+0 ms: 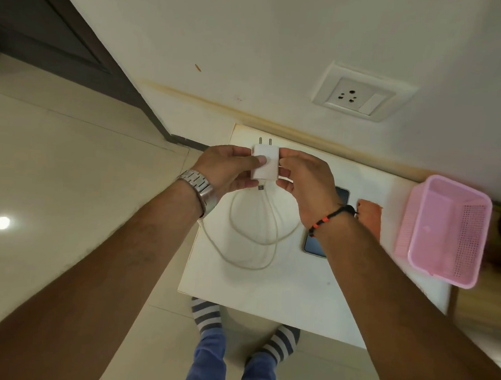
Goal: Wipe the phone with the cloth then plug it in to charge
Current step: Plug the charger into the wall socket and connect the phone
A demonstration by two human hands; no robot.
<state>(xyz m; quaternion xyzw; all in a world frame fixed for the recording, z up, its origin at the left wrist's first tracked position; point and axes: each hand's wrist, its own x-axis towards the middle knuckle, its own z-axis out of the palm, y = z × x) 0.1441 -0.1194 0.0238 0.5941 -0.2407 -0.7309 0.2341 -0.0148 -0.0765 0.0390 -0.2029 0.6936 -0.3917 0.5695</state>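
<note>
Both hands, left hand (230, 168) and right hand (305, 175), grasp the small white plastic charger block (265, 164); light, rigid, best held by its sides.

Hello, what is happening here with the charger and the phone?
A person holds a white charger with both hands, the left hand and the right hand, above a small white table. Its cable hangs in loops. The prongs point toward the wall socket, which is not yet used. The phone lies on the table beside an orange cloth and a pink basket.
</note>
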